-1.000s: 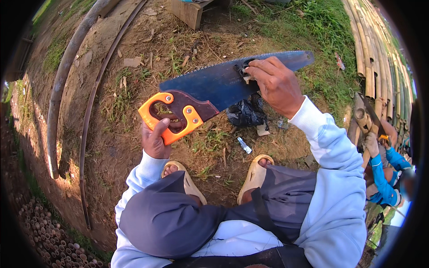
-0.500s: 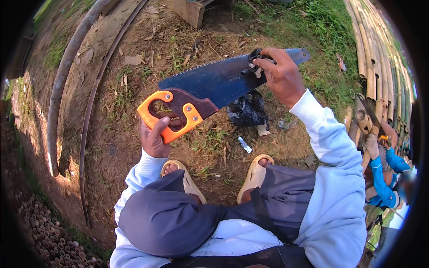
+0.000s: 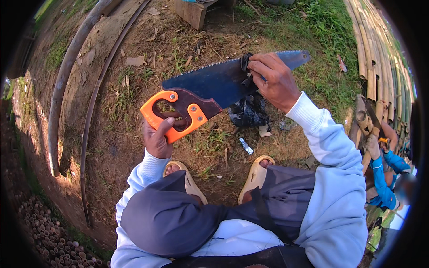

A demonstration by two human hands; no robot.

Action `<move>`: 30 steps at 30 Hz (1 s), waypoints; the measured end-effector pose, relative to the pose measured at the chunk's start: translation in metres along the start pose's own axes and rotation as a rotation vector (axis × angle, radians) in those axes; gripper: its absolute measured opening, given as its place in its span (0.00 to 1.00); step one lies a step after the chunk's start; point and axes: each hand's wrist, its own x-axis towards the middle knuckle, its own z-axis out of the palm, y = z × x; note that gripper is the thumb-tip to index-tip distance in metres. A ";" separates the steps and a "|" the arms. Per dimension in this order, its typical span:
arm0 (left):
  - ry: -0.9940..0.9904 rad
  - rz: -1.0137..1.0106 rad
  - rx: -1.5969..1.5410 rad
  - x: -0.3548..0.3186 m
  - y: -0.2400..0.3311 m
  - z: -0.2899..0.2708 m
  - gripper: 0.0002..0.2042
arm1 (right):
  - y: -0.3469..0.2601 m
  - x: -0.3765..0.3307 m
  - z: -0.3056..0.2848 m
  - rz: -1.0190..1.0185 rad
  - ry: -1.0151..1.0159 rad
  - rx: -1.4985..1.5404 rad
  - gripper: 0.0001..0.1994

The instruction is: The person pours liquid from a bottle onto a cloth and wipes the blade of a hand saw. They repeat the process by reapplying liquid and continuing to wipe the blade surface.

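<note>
A hand saw (image 3: 205, 81) with a dark blue blade lies across in front of me, its toothed edge facing away and its tip to the right. My left hand (image 3: 157, 137) is closed round its orange and dark handle (image 3: 181, 114), thumb on top. My right hand (image 3: 276, 80) pinches a crumpled piece of black plastic (image 3: 245, 62) against the blade, right of its middle; part of the plastic is hidden by the fingers. Beneath the blade, a crumpled black plastic bag (image 3: 250, 110) rests on the ground.
A small shiny wrapper (image 3: 246, 146) lies before my sandalled feet. Two long curved-looking poles (image 3: 67, 76) run along the left. Cut bamboo pieces (image 3: 53, 236) are heaped lower left. Bamboo poles (image 3: 373, 53) lie at right, where another person in blue (image 3: 384, 181) holds a saw.
My right hand has slid a little left along the blade with the black plastic, toward the handle. The saw has shifted slightly right and nearer.
</note>
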 end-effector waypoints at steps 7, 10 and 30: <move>-0.019 -0.007 0.010 0.002 -0.003 0.008 0.26 | -0.036 0.008 0.029 -0.147 -0.081 0.292 0.16; -0.008 0.001 0.035 0.001 -0.002 0.010 0.26 | -0.051 0.026 0.038 -0.305 -0.067 0.332 0.16; -0.085 -0.017 0.082 -0.004 0.004 0.015 0.25 | -0.054 0.019 0.028 -0.245 -0.031 0.088 0.16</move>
